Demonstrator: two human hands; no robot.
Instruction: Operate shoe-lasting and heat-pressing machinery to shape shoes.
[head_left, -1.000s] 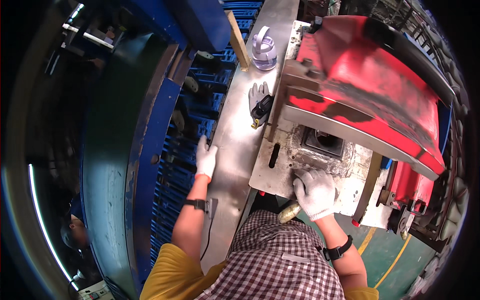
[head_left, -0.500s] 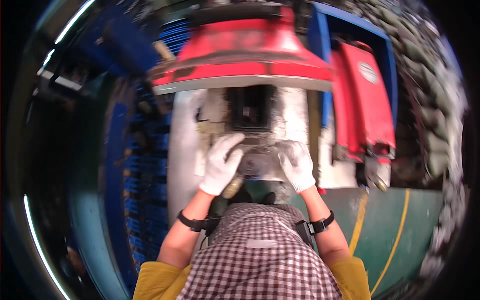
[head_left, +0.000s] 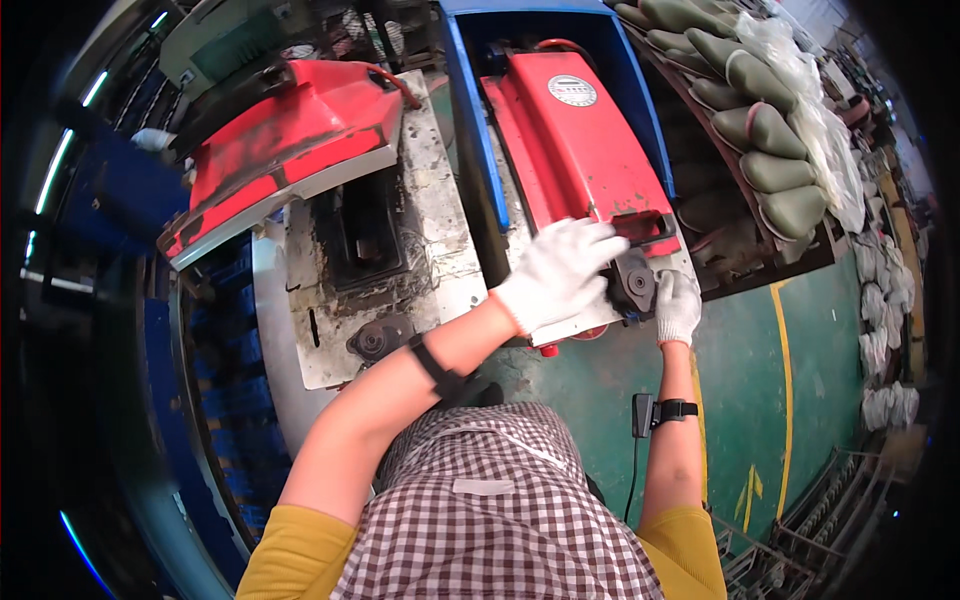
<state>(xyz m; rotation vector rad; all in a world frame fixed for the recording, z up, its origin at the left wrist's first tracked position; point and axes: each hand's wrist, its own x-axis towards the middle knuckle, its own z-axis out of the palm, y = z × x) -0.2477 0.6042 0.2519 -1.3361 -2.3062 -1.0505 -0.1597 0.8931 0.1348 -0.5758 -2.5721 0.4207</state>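
In a white glove, my left hand (head_left: 568,272) reaches right across the front of a red machine (head_left: 595,150). Its fingers are stretched out and apart, just left of a dark grey metal part with a round centre (head_left: 637,284). My gloved right hand (head_left: 679,308) has its fingers bent against the right edge of that part; some of the fingertips are hidden. A similar dark round part (head_left: 381,340) lies on the worn pale plate (head_left: 450,215) of the left machine, below my left forearm. There, a red tilted cover (head_left: 300,140) stands over a black rectangular recess (head_left: 362,235).
A blue frame (head_left: 487,150) surrounds the right machine. Grey-green boot-shaped pieces (head_left: 775,150) fill a rack at the right, with clear plastic over some. Blue racks (head_left: 230,365) stand to the left. Yellow lines (head_left: 783,350) cross the green floor; a metal trolley (head_left: 820,520) stands at lower right.
The view has swung right, away from the left machine. Both my hands have left its round part and are now at the front of the right red machine.
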